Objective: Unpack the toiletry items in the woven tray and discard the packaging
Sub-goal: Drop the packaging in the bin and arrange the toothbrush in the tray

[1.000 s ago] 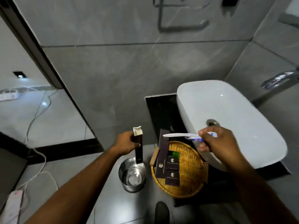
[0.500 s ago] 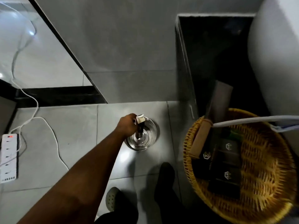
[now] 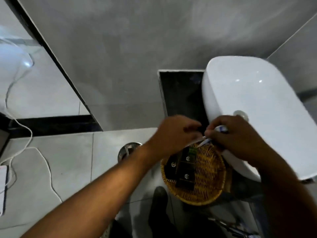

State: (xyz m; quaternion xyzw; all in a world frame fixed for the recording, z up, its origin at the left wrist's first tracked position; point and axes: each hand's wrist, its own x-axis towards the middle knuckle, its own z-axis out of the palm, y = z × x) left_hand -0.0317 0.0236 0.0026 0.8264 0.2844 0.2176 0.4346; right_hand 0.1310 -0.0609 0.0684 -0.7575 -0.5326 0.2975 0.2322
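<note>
The round woven tray (image 3: 208,189) sits on the dark counter beside the sink and holds several dark branded boxes (image 3: 186,169) and a small green item (image 3: 192,150). Above its far rim my right hand (image 3: 231,136) grips a white and blue toothbrush (image 3: 221,129) in a thin clear wrapper. My left hand (image 3: 173,134) meets it from the left, fingers curled on the wrapper's pale end (image 3: 197,140). Both hands are blurred. A dark box lies in the steel bin (image 3: 129,149) on the floor.
A white basin (image 3: 257,107) fills the right side, its drain just behind my right hand. On the floor at left are a power strip (image 3: 3,186) and a white cable (image 3: 49,170). A dark shoe (image 3: 159,194) shows below the tray.
My left hand let the dark box go into the steel bin and swung up and right to the toothbrush. The view rose from the floor back to the counter.
</note>
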